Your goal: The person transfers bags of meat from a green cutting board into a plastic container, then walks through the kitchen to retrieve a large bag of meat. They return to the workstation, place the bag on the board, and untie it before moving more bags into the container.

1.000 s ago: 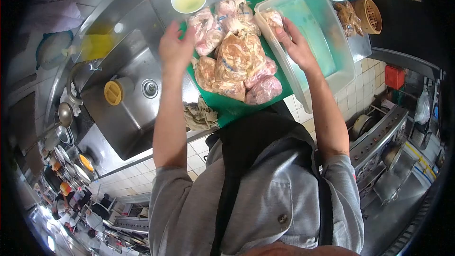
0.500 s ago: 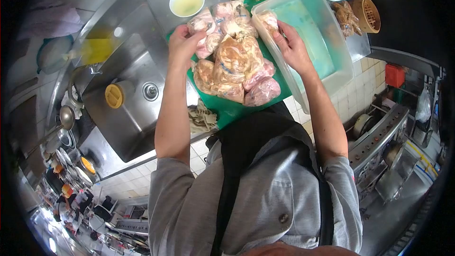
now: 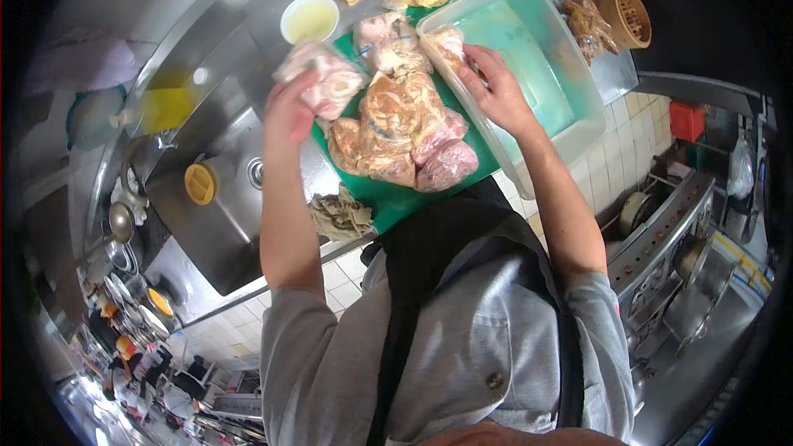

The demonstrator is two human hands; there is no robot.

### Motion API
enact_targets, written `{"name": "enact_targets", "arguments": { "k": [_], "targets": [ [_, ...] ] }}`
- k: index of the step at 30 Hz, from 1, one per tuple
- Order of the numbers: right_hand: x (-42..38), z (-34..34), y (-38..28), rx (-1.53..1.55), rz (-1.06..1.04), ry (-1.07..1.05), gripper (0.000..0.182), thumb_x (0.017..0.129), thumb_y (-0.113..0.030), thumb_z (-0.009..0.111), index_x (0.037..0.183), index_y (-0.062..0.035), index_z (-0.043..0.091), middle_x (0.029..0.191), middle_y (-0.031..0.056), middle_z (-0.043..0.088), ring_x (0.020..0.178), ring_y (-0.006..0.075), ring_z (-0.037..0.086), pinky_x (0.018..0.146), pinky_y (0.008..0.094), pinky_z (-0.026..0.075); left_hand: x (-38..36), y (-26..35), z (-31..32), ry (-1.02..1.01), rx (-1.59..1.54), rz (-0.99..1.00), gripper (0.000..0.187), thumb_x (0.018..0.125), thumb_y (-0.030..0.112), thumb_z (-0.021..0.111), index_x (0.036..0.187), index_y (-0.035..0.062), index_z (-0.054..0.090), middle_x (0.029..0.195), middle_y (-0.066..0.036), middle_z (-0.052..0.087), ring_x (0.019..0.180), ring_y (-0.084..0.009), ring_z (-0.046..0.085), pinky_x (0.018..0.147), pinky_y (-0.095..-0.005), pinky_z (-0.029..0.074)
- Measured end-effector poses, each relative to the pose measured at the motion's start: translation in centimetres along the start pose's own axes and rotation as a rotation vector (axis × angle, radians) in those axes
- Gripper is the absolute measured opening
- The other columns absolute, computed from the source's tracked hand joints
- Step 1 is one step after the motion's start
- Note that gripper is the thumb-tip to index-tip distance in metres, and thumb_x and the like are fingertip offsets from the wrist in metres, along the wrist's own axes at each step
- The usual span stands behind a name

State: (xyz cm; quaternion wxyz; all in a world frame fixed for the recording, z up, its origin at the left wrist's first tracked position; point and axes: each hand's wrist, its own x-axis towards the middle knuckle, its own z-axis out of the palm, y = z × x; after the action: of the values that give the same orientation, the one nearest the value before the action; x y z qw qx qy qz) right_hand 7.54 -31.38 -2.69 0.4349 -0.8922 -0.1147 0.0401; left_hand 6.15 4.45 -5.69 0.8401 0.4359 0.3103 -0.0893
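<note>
Your left hand is grasping a plastic bag of pink meat, a bit blurred; your right hand's fingertips touch a smaller meat bag by the translucent tub's wall, can't tell if gripped; piled meat bags between both sets of fingers on green board, bowl of yellowish liquid just beyond left fingers, steel sink left of them

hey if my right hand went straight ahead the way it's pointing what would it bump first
Most likely the bagged meat just ahead of your right hand, near the left rim of the plastic tub; depth's unclear, so they may already touch.
</note>
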Motion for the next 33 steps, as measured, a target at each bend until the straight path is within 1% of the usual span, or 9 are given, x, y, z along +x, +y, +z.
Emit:
{"name": "enact_targets", "arguments": {
  "k": [6,8,17,22,25,28,30,31,33],
  "targets": [
    [0.1,-0.7,-0.4,0.147,0.121,-0.028,0.047,0.102,-0.031,0.057,0.133,0.0029,0.058,0.134,0.0219,0.058,0.122,0.0341,0.058,0.104,0.0393,0.046,-4.2,1.9,7.6,-0.443,-0.053,0.163,0.057,0.085,-0.006,0.063,0.14,-0.006,0.048,0.121,-0.016,0.066,0.115,-0.0275,0.065,0.096,-0.0439,0.056],
    [0.0,-1.0,0.2,0.293,0.226,-0.075,0.054,0.104,-0.041,0.056,0.142,-0.0031,0.054,0.139,0.0148,0.057,0.129,0.0234,0.053,0.109,0.0364,0.042,-3.5,0.8,10.6,-0.506,-0.033,0.135,0.059,0.084,-0.006,0.064,0.141,-0.0059,0.048,0.12,-0.015,0.066,0.111,-0.0283,0.066,0.094,-0.0435,0.057],
    [0.2,-3.3,1.0,1.248,0.573,0.073,0.079,0.101,-0.066,0.041,0.149,-0.0034,0.042,0.149,0.0098,0.051,0.134,0.0246,0.051,0.114,0.0414,0.038,1.4,-2.7,21.9,-0.675,0.105,-0.278,0.034,0.084,-0.003,0.066,0.118,-0.0052,0.063,0.108,-0.014,0.069,0.094,-0.0254,0.07,0.077,-0.0424,0.061],
    [0.7,-4.5,2.6,1.569,0.486,-0.035,0.073,0.102,-0.061,0.046,0.146,-0.0026,0.045,0.147,0.0109,0.052,0.134,0.0245,0.052,0.114,0.0432,0.039,1.4,-3.9,24.5,-0.618,0.227,-0.201,0.052,0.083,-0.001,0.067,0.133,-0.0064,0.053,0.115,-0.016,0.066,0.1,-0.0251,0.068,0.079,-0.0408,0.061],
    [0.9,-4.2,3.1,1.454,0.411,-0.132,0.053,0.097,-0.03,0.069,0.138,0.0001,0.053,0.131,0.0103,0.064,0.119,0.0209,0.062,0.107,0.0378,0.047,0.8,-3.3,25.6,-0.569,0.451,-0.165,0.057,0.083,0.003,0.067,0.137,-0.0064,0.051,0.121,-0.018,0.065,0.107,-0.0266,0.068,0.089,-0.0384,0.057],
    [0.7,-3.8,2.6,1.361,0.412,-0.068,0.046,0.095,-0.02,0.073,0.132,0.0016,0.058,0.126,0.0106,0.067,0.114,0.0197,0.065,0.103,0.0355,0.05,0.0,-2.3,26.8,-0.497,0.745,-0.195,0.07,0.084,0.012,0.075,0.145,-0.0053,0.044,0.123,-0.018,0.064,0.106,-0.0252,0.068,0.089,-0.037,0.056],
    [0.6,-3.8,3.2,1.4,0.441,-0.051,0.041,0.092,-0.012,0.074,0.128,0.0027,0.061,0.124,0.0118,0.067,0.113,0.0192,0.065,0.1,0.0352,0.052,0.2,-1.8,27.3,-0.65,1.1,-0.124,0.072,0.092,0.043,0.069,0.144,-0.0025,0.048,0.121,-0.016,0.066,0.102,-0.0239,0.068,0.085,-0.0359,0.056],
    [0.4,-3.9,3.2,1.382,0.436,-0.021,0.04,0.092,-0.012,0.073,0.128,0.0029,0.061,0.124,0.012,0.067,0.113,0.0194,0.065,0.1,0.0353,0.052,0.1,-1.0,27.9,-0.645,1.101,-0.126,0.072,0.092,0.043,0.069,0.144,-0.0025,0.048,0.121,-0.016,0.066,0.102,-0.0239,0.068,0.085,-0.0359,0.056],
    [0.1,-4.4,3.6,1.363,0.435,0.006,0.04,0.093,-0.012,0.073,0.128,0.0031,0.061,0.124,0.0122,0.067,0.112,0.0196,0.066,0.099,0.0355,0.052,-0.3,0.7,29.0,-0.764,1.605,-0.119,0.086,0.094,0.073,0.045,0.141,0.0007,0.055,0.119,-0.015,0.069,0.096,-0.0242,0.069,0.082,-0.0382,0.055]
  ]
}}
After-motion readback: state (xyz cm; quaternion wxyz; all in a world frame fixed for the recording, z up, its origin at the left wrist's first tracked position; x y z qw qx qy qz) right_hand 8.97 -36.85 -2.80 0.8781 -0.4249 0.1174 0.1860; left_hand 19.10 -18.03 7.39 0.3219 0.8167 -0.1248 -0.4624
